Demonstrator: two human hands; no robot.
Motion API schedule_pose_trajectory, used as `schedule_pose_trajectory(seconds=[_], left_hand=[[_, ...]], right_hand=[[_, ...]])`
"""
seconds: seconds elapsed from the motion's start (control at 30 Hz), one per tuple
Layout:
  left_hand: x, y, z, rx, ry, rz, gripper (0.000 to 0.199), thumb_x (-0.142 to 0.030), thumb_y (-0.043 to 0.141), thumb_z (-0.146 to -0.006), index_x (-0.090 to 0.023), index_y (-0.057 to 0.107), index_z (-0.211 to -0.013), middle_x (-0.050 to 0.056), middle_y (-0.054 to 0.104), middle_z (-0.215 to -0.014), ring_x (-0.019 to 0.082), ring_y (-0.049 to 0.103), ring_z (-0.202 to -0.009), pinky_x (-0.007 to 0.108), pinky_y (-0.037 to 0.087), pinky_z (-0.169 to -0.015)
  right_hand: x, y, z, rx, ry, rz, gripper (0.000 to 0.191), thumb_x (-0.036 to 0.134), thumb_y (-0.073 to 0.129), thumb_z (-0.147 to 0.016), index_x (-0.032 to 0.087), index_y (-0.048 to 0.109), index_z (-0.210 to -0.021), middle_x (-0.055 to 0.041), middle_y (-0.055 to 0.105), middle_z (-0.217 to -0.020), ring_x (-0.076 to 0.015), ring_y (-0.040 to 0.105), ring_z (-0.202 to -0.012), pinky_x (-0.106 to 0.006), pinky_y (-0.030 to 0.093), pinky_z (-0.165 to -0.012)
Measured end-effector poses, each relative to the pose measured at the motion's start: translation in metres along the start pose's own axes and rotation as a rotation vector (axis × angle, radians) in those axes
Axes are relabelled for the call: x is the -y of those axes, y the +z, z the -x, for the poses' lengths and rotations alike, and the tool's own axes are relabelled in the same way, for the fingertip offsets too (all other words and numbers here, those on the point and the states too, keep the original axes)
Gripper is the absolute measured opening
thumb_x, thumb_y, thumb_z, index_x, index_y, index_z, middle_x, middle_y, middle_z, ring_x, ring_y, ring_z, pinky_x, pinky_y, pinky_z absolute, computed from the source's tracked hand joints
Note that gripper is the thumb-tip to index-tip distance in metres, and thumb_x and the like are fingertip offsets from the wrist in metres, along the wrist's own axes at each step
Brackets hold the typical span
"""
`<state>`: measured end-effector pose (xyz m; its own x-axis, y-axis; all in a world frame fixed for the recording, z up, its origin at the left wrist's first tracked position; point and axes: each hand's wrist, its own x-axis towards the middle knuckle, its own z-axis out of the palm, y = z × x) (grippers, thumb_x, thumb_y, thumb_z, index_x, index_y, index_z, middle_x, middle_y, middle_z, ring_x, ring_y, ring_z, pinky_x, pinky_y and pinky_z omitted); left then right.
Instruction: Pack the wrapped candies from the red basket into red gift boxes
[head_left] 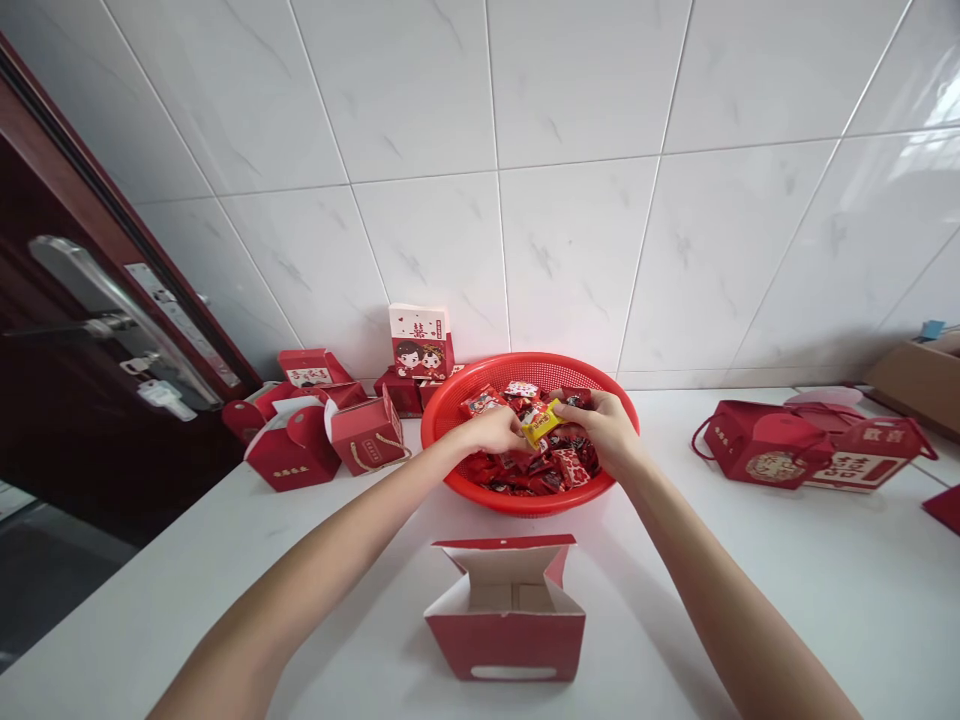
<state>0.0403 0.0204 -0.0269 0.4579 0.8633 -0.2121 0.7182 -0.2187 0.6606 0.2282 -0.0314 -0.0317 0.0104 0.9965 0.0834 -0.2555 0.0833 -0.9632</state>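
Pinching the right end of a small yellow plastic-wrapped sweet [541,424], the right hand [606,428] is closed at its fingertips, just right of the frame's centre. The left hand [495,430], entering from the lower left, has its fingers curled beside the sweet's left end; whether it grips anything cannot be told. Both hands lie over a round red perforated plastic basket [441,405] at mid-frame, containing red-wrapped sweets [544,482]. At bottom centre, an open red cardboard box [506,642] with a white interior stands on a white tabletop [360,610]. Printed red cardboard gift boxes [367,435] cluster at centre left; further red printed boxes [769,450] sit at centre right. Pale marbled wall tiles [577,240] fill the upper frame; a dark red door [67,400] occupies the left edge.
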Motion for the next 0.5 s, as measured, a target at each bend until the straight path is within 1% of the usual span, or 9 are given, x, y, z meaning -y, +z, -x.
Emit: schedule_pose_trajectory(seconds=[0.07, 0.1, 0.17, 0.2, 0.27, 0.33, 0.4, 0.5], left_hand=[[-0.001, -0.003, 0.004, -0.036, 0.033, 0.107, 0.022, -0.036, 0.079, -0.07, -0.016, 0.069, -0.069, 0.0, 0.066, -0.063, 0.017, 0.06, -0.061, 0.026, 0.046, -0.056], [-0.002, -0.004, 0.005, -0.05, 0.048, 0.17, 0.02, -0.035, 0.076, -0.074, -0.016, 0.071, -0.08, 0.001, 0.071, -0.073, 0.017, 0.064, -0.066, 0.026, 0.049, -0.059], [-0.003, -0.007, 0.008, -0.067, 0.068, 0.329, 0.025, -0.033, 0.071, -0.08, -0.016, 0.073, -0.1, 0.005, 0.076, -0.091, 0.018, 0.069, -0.076, 0.027, 0.054, -0.065], [-0.004, -0.009, 0.009, -0.081, 0.07, 0.429, 0.028, -0.031, 0.071, -0.082, -0.017, 0.073, -0.106, 0.006, 0.076, -0.096, 0.018, 0.07, -0.08, 0.028, 0.055, -0.067], [-0.006, -0.01, 0.01, -0.117, 0.045, 0.615, 0.031, -0.027, 0.072, -0.083, -0.017, 0.073, -0.112, 0.007, 0.077, -0.103, 0.019, 0.071, -0.087, 0.028, 0.056, -0.071], [-0.008, -0.011, 0.011, -0.139, 0.009, 0.73, 0.032, -0.026, 0.071, -0.085, -0.017, 0.074, -0.116, 0.008, 0.077, -0.109, 0.02, 0.072, -0.094, 0.029, 0.057, -0.075], [-0.009, -0.011, 0.012, -0.15, 0.006, 0.792, 0.032, -0.025, 0.072, -0.086, -0.017, 0.074, -0.116, 0.009, 0.076, -0.115, 0.021, 0.071, -0.101, 0.03, 0.058, -0.081], [-0.01, -0.011, 0.015, -0.171, 0.043, 0.821, 0.029, -0.028, 0.073, -0.086, -0.017, 0.077, -0.112, 0.008, 0.075, -0.121, 0.023, 0.069, -0.108, 0.031, 0.057, -0.087]], right_hand=[[0.001, 0.001, 0.0, -0.022, 0.006, -0.017, 0.027, 0.028, 0.089, -0.061, 0.018, 0.074, -0.082, -0.0071, 0.075, -0.085, -0.0248, 0.072, -0.081, -0.034, 0.063, -0.066], [0.001, 0.001, 0.0, -0.041, 0.011, -0.032, 0.027, 0.028, 0.089, -0.061, 0.018, 0.074, -0.082, -0.0068, 0.075, -0.085, -0.0244, 0.072, -0.081, -0.033, 0.062, -0.064], [0.003, 0.001, 0.001, -0.069, 0.023, -0.068, 0.028, 0.027, 0.09, -0.059, 0.019, 0.074, -0.08, -0.0063, 0.074, -0.086, -0.023, 0.071, -0.081, -0.03, 0.062, -0.061], [0.003, 0.001, 0.001, -0.068, 0.03, -0.084, 0.028, 0.026, 0.09, -0.057, 0.018, 0.074, -0.079, -0.006, 0.074, -0.087, -0.0222, 0.071, -0.081, -0.029, 0.061, -0.06], [0.004, 0.001, 0.001, -0.036, 0.038, -0.097, 0.03, 0.026, 0.091, -0.055, 0.018, 0.074, -0.078, -0.0054, 0.073, -0.087, -0.0208, 0.07, -0.081, -0.026, 0.06, -0.058], [0.005, 0.001, 0.002, 0.0, 0.042, -0.081, 0.031, 0.027, 0.091, -0.055, 0.018, 0.074, -0.079, -0.0047, 0.072, -0.084, -0.0196, 0.068, -0.079, -0.026, 0.059, -0.057], [0.005, 0.001, 0.003, 0.022, 0.042, -0.051, 0.031, 0.028, 0.09, -0.055, 0.018, 0.074, -0.079, -0.0042, 0.07, -0.081, -0.0189, 0.067, -0.076, -0.026, 0.058, -0.057], [0.006, 0.001, 0.004, 0.036, 0.044, -0.021, 0.031, 0.029, 0.09, -0.056, 0.018, 0.074, -0.08, -0.0042, 0.07, -0.081, -0.019, 0.066, -0.076, -0.027, 0.057, -0.058]])
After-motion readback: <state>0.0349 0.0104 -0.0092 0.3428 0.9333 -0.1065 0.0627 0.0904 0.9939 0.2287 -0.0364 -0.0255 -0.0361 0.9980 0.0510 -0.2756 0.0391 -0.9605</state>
